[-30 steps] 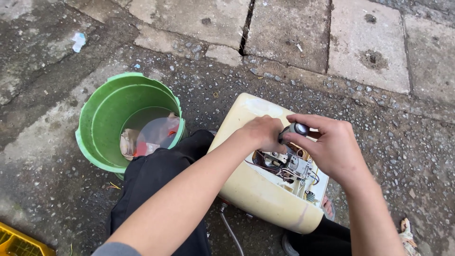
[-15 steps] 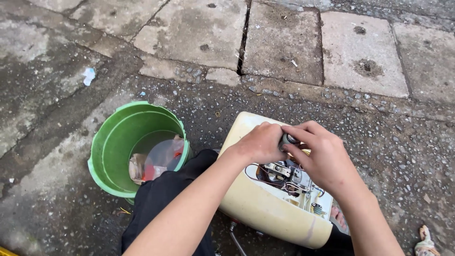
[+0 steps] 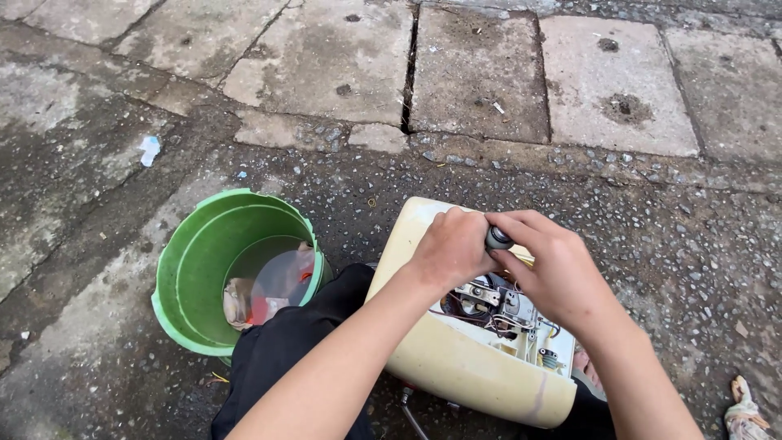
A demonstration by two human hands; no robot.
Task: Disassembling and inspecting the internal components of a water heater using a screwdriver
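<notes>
Head view: your two hands meet over a small dark knob (image 3: 498, 238), which sits at the top of the opened cream casing (image 3: 456, 371) resting across your lap. Your right hand (image 3: 554, 273) has its fingers curled round the knob, pinching it. Your left hand (image 3: 452, 248) is closed in a loose fist just beside it, pressed on the casing's upper edge; you cannot tell whether it grips anything. Below the hands, wires and metal parts (image 3: 497, 305) show inside the casing. To your left, a green bucket (image 3: 183, 277) stands on the gravelly ground, holding a clear plastic bag (image 3: 281, 281)
</notes>
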